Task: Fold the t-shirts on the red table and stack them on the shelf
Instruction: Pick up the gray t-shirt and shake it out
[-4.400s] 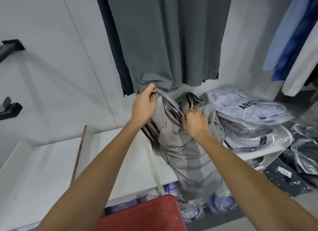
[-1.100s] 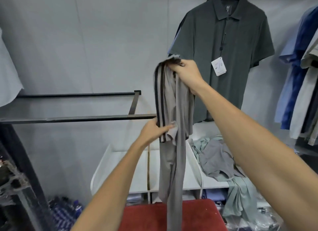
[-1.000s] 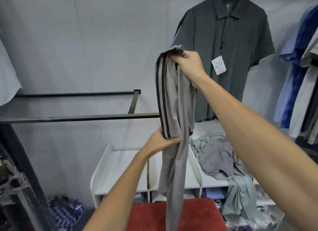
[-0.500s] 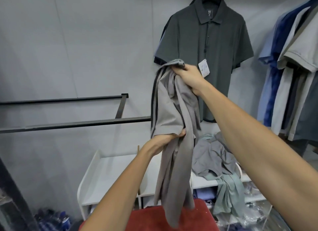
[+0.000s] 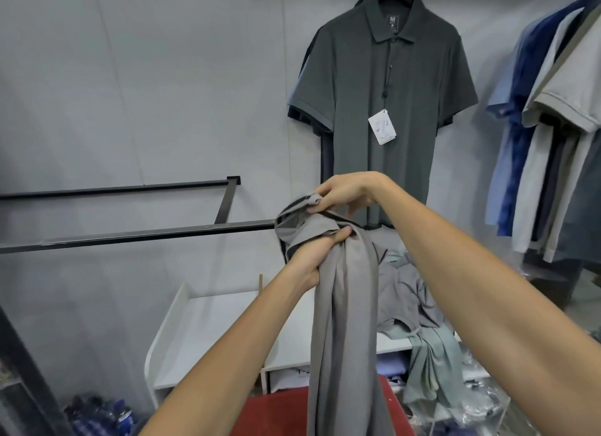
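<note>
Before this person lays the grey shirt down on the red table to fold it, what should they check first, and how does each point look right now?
1. Both hands hold the shirt: ok. The right hand pinches the striped edge, and the left hand grips the bunched grey shirt just below.
2. Shirt spread flat and open: not ok. It hangs in a bunched, twisted column.
3. Red table within reach: ok, it lies directly below the hanging shirt.
4. Table surface free: cannot tell, since only a corner shows.
5. White shelf has room for the stack: ok on the left part; a heap of loose shirts covers the right.
</note>
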